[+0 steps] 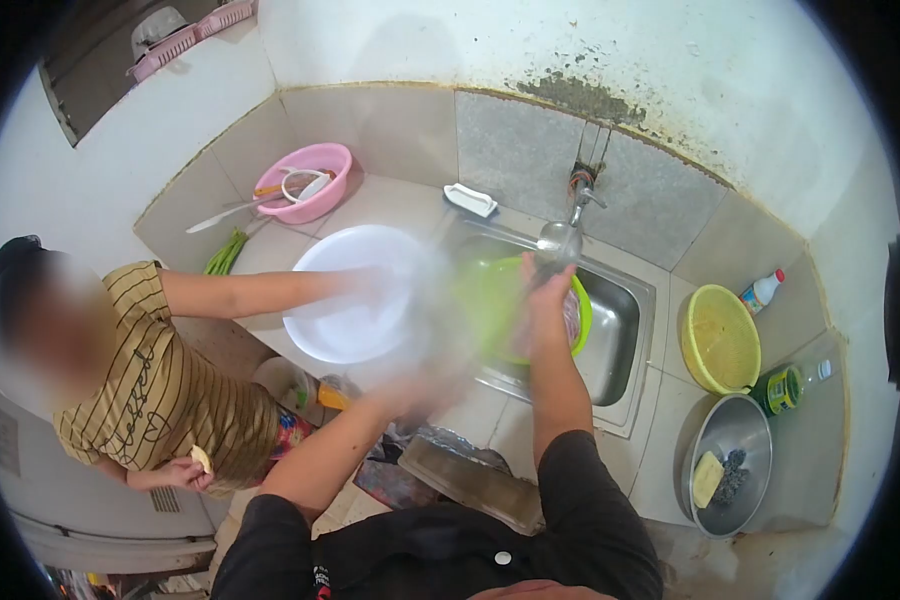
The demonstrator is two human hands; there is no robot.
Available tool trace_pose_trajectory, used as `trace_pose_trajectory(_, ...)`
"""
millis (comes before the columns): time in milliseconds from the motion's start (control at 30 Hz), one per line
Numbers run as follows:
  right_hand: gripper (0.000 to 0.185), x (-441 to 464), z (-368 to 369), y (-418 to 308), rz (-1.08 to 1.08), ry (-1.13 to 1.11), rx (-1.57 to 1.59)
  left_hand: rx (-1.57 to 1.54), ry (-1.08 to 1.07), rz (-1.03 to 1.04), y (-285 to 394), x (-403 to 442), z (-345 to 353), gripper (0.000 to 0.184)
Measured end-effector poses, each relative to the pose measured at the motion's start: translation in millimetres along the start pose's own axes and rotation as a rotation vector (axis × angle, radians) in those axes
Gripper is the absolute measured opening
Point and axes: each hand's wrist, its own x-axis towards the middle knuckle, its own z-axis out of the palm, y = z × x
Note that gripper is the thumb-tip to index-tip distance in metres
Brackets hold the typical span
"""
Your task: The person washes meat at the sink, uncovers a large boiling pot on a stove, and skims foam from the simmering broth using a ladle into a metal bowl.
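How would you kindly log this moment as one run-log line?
right hand: at green basin, near faucet | left hand: blurred, grip unclear | co-worker's arm: reaching to white basin | scouring pad: in metal bowl

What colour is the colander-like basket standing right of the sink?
Yellow; the basket shows best in the head view.

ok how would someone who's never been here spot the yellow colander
Start at the steel sink and look right along the tiled counter. The round yellow colander sits beside a red-capped white bottle, with a metal bowl on its near side. Its yellow colour separates it from that shiny bowl and the lime-green basin at the sink.
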Motion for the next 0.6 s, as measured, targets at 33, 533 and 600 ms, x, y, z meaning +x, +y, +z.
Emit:
trace_pose_trajectory(33, 0.073, -0.3, 1.1, -6.8, -0.028, 0.004, -0.014, -0.099, -0.001, -0.059, 12.7, -12.5, 5.6, 0.027)
trace_pose_trajectory(533, 0.053, 30.6, 11.0, 4.2, -0.144, -0.063, -0.136, 0.281, 0.269, 0.046, 60.8, 102.1, 1.3, 0.043)
trace_pose_trajectory(600, 0.049, 26.9, 17.9, 0.7, -0.163, -0.060, -0.158, 0.427, 0.299, 0.117, 69.2, 129.8, -3.6, 0.045)
